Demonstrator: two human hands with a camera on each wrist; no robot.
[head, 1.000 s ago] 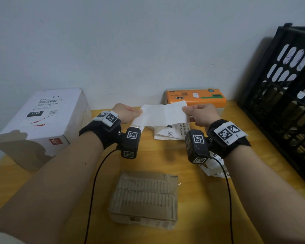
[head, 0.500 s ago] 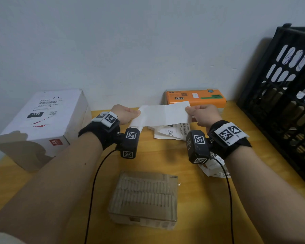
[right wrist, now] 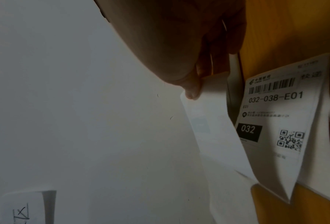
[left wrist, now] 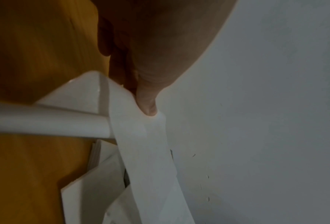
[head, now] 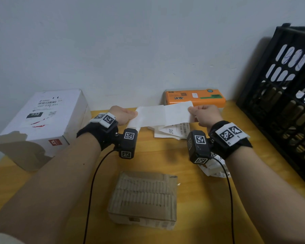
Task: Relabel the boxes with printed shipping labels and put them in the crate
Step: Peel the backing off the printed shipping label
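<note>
Both hands hold a white label sheet [head: 163, 115] stretched between them above the wooden table [head: 162, 155]. My left hand [head: 124, 115] pinches its left end, where the backing paper [left wrist: 141, 136] curls down. My right hand [head: 203, 114] pinches the right end [right wrist: 204, 94]. Under the sheet lies a pile of printed labels [head: 173, 131] reading 032-038-E01 [right wrist: 275, 115]. A brown cardboard box [head: 144, 196] sits on the table in front of me. A white box [head: 40, 125] bearing a label stands at the left. The black crate [head: 287, 103] stands at the right.
An orange box [head: 195, 98] lies against the wall behind the held sheet. Crumpled old label paper [head: 213, 169] lies under my right wrist. Cables from the wrist cameras trail over the table on both sides of the brown box.
The two hands have drawn slightly further apart, so the sheet and its backing are more spread out. The boxes have not moved.
</note>
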